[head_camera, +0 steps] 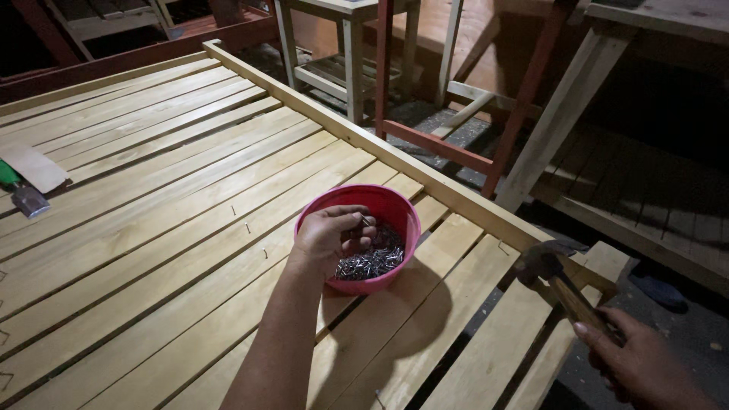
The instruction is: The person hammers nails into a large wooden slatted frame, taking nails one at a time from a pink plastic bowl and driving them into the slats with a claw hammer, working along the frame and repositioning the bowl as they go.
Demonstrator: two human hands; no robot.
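bowl [395,209]: pink, round | nails [372,262]: grey heap inside

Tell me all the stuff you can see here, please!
bowl: one, pink, on the slats, middle of view
nails: a heap, silvery, inside the bowl
slatted frame: one, pale wood, fills the left and centre
hammer: one, dark head, wooden handle, right, over the frame's edge
second hammer: one, grey head, green handle, far left on the slats
small nails: a few, standing in the slats left of the bowl
wooden furniture frames: several, pale and red, behind
left hand: in the bowl, pinching nails
right hand: gripping the hammer handle
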